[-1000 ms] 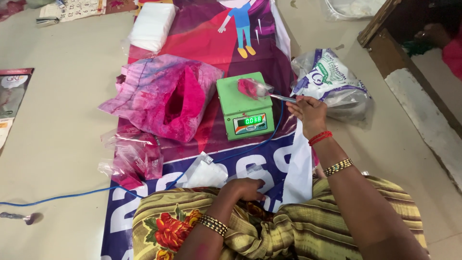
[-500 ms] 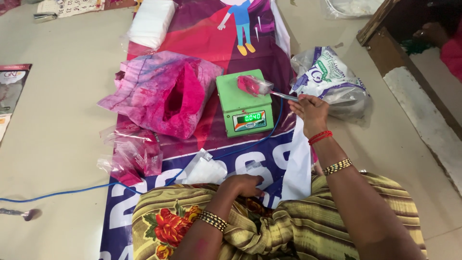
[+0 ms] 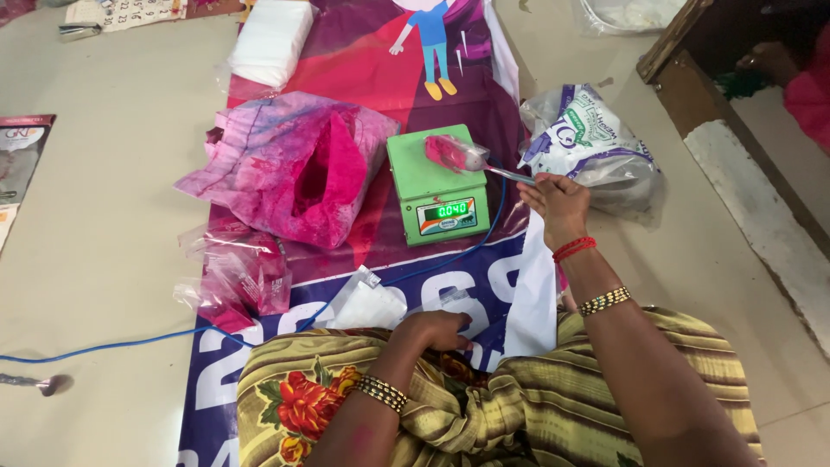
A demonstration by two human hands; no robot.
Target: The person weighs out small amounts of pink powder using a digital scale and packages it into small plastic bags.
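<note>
Fingers of right hand (image 3: 560, 201) pinch a thin metal spoon (image 3: 501, 172) over the boxy green scale (image 3: 437, 183); left hand's (image 3: 437, 329) grip unclear.

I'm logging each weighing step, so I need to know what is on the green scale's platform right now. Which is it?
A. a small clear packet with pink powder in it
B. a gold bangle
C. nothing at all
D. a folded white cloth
A: a small clear packet of pink powder lies on top of the green scale, and the right hand holds a spoon whose bowl reaches the packet.
</note>
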